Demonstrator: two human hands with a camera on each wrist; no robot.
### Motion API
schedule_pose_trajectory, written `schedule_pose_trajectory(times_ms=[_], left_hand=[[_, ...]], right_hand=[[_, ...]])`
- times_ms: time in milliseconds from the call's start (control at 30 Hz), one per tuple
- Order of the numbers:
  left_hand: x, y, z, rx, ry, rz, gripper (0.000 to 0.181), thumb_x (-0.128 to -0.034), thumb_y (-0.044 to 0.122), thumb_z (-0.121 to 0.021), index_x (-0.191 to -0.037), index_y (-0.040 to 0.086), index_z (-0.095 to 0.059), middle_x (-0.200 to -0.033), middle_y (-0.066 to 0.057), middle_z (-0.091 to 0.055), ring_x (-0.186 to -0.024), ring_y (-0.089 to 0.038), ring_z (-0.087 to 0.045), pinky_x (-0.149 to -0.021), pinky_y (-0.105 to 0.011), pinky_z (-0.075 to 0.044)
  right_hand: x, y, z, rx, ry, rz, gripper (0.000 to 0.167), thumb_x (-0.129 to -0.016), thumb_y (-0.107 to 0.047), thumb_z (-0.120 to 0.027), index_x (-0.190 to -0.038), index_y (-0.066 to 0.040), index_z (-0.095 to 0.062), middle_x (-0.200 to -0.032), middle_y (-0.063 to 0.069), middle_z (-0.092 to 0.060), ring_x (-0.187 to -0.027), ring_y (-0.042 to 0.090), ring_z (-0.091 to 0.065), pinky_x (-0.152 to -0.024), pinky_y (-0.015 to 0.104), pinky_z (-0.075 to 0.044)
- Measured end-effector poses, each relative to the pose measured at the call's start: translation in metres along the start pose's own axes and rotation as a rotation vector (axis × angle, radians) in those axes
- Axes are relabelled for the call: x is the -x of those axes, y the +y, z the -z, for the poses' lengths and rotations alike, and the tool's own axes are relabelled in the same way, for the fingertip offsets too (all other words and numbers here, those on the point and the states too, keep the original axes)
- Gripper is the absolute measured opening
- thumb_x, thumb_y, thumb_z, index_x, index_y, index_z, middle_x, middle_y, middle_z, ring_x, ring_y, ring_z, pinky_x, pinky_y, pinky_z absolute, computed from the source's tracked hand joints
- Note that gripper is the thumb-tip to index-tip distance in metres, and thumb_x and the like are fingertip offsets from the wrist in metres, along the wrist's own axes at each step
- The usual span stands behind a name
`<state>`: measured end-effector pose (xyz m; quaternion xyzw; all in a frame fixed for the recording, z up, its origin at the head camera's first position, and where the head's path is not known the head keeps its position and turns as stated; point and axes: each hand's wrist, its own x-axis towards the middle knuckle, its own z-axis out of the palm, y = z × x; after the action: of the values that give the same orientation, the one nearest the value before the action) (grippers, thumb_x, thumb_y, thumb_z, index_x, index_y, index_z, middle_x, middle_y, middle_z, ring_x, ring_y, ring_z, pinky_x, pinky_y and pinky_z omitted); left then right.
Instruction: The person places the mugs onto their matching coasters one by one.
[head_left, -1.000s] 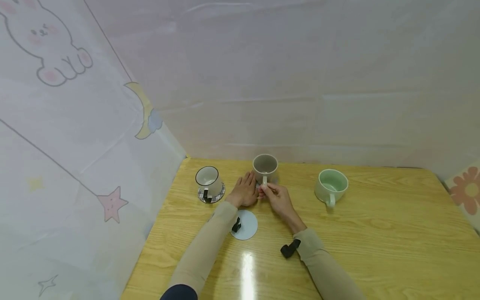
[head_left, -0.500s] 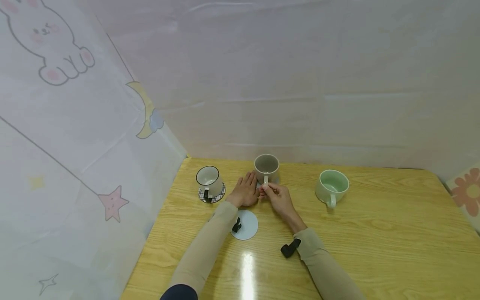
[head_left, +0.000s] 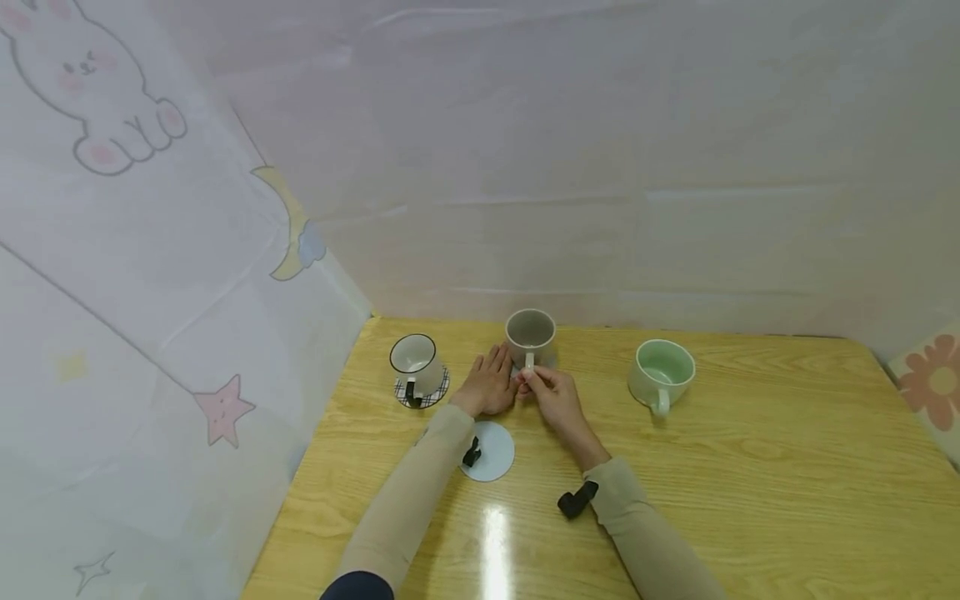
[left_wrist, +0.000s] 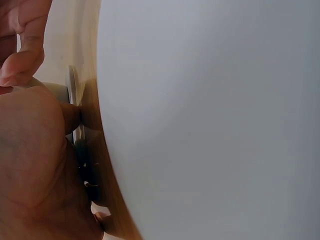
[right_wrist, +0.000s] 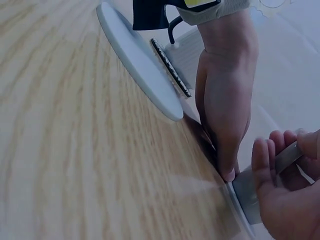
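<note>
A greyish mug (head_left: pixel 530 343) stands upright near the back edge of the table, on a thin pale coaster (right_wrist: pixel 240 210) that shows under its base in the right wrist view. My right hand (head_left: pixel 555 402) pinches the mug's handle (right_wrist: pixel 288 157) between thumb and fingers. Just left of the mug, my left hand (head_left: pixel 489 385) lies with fingers extended, its thumb side touching the coaster's edge. A white round coaster (head_left: pixel 497 454) lies partly under the left wrist in the head view; the same disc (left_wrist: pixel 210 120) fills most of the left wrist view.
To the left, a white mug (head_left: pixel 418 367) with a dark rim and black handle stands on a checked coaster (head_left: pixel 438 395). A pale green mug (head_left: pixel 662 371) stands to the right, handle toward me. Printed cloth hangs behind the wooden table (head_left: pixel 765 492) and on its left.
</note>
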<state>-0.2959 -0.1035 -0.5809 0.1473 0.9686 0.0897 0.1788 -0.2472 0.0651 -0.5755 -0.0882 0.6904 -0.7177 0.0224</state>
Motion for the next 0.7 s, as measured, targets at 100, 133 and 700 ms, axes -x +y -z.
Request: schedule_pose_trajectory(times_ms=[100,133,700], left_hand=[[0.005,0.001,0.001,-0.003,0.017,-0.009,0.069,-0.1164,0.043,-0.025,-0.173,0.007,-0.008,-0.182,-0.007,0.003,-0.168,-0.024,0.004,-0.137,-0.049,-0.002],[0.004,0.001,0.0,-0.006,0.022,-0.01,0.069,-0.1164,0.044,-0.024,-0.173,0.007,-0.009,-0.182,-0.007,0.002,-0.169,-0.024,0.003,-0.137,-0.049,-0.003],[0.005,0.001,0.001,-0.005,0.021,-0.018,0.068,-0.1172,0.041,-0.021,-0.172,0.006,-0.002,-0.181,-0.007,0.006,-0.168,-0.024,0.007,-0.136,-0.047,0.001]], right_hand=[[0.002,-0.002,0.0,0.059,0.007,-0.014,0.031,-0.11,-0.014,-0.061,-0.117,0.014,-0.073,-0.114,0.035,-0.074,-0.096,0.038,-0.075,-0.083,0.037,-0.064],[0.002,-0.003,0.0,0.074,0.006,-0.023,0.032,-0.11,-0.015,-0.061,-0.119,0.013,-0.073,-0.115,0.034,-0.074,-0.097,0.04,-0.075,-0.08,0.035,-0.063],[0.003,-0.011,0.004,0.181,0.029,-0.047,0.032,-0.109,-0.021,-0.066,-0.124,0.006,-0.073,-0.115,0.027,-0.077,-0.08,0.039,-0.069,-0.061,0.025,-0.054]])
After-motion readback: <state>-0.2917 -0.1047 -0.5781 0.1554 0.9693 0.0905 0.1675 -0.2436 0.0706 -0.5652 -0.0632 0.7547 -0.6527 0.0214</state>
